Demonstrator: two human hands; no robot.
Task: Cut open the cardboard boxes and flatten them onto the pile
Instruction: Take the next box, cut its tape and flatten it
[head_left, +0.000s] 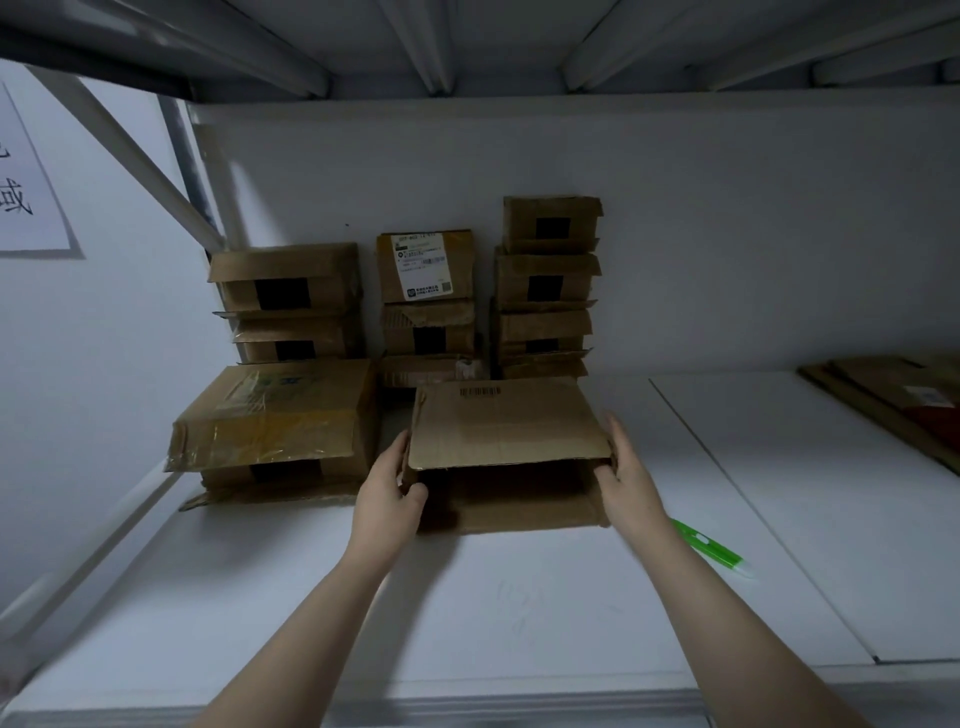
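A brown cardboard box (504, 426) with a barcode on top sits on the white shelf (467, 597) in front of me, its open front facing me. My left hand (387, 491) grips its left edge, thumb curled into the opening. Along its right edge, my right hand (626, 467) holds the box, the thumb hooked inside. A green utility knife (709, 548) lies on the shelf just right of my right forearm. At the far right lies a pile of flattened cardboard (893, 400).
Three stacks of taped boxes (545, 291) stand against the back wall. A larger tape-wrapped box (275, 415) sits on another at the left. Overhead is the underside of a metal shelf (467, 41). A paper sign (26, 182) hangs on the left wall.
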